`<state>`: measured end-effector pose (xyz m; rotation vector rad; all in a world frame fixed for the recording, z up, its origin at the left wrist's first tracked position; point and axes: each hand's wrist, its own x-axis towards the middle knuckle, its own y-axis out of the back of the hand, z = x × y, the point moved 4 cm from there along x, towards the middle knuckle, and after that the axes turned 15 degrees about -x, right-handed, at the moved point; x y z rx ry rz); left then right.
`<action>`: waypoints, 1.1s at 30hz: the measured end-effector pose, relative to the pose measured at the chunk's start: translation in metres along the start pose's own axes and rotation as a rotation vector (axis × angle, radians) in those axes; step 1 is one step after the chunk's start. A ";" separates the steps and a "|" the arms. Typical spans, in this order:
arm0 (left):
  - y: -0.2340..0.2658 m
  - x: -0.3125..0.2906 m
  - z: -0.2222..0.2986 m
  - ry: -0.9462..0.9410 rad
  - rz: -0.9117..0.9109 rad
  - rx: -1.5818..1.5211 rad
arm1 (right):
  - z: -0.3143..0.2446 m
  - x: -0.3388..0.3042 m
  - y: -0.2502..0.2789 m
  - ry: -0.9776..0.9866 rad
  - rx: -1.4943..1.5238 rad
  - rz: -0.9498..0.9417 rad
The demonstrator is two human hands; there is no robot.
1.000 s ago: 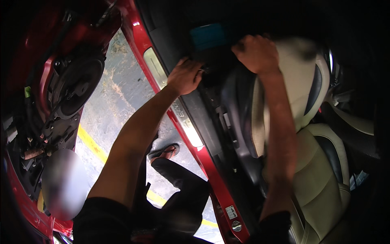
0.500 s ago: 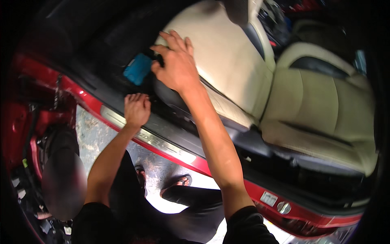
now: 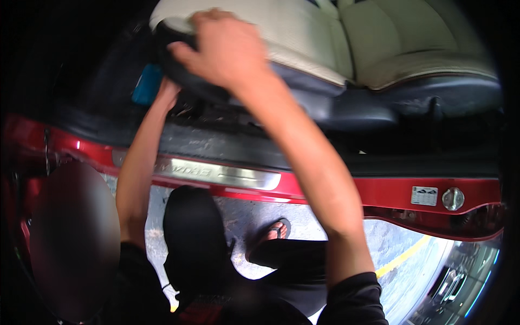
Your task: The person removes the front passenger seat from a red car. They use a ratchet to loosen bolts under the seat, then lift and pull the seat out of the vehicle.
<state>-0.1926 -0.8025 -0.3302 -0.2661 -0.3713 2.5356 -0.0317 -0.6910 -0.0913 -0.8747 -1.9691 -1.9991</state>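
The car seat (image 3: pixel 303 40) has a cream cushion with a dark lower front and side. My right hand (image 3: pixel 233 51) rests on the seat's front corner. Its fingers lie over the cushion top and its thumb stands apart on the dark front; motion blurs it slightly. My left hand (image 3: pixel 169 91) reaches low beneath the seat's front edge, its fingers hidden by the seat. Right beside that hand, on the dark floor, is a blue box-shaped thing (image 3: pixel 145 85), partly covered. I cannot make out whether the left hand touches anything.
A red door sill with a metal scuff plate (image 3: pixel 216 173) runs between my body and the seat. The seat backrest (image 3: pixel 401 40) is at the right. A round silver latch piece (image 3: pixel 453 199) sits on the red frame. A blurred dark rounded shape (image 3: pixel 75 244) fills the lower left.
My left hand has moved from near the sill to beneath the seat front. My right hand stays on the seat's front corner, its fingers less spread. The view has turned and shifted.
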 end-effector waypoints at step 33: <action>-0.150 0.067 0.099 -0.230 -0.387 -0.538 | 0.261 -0.139 0.078 -0.317 0.050 0.252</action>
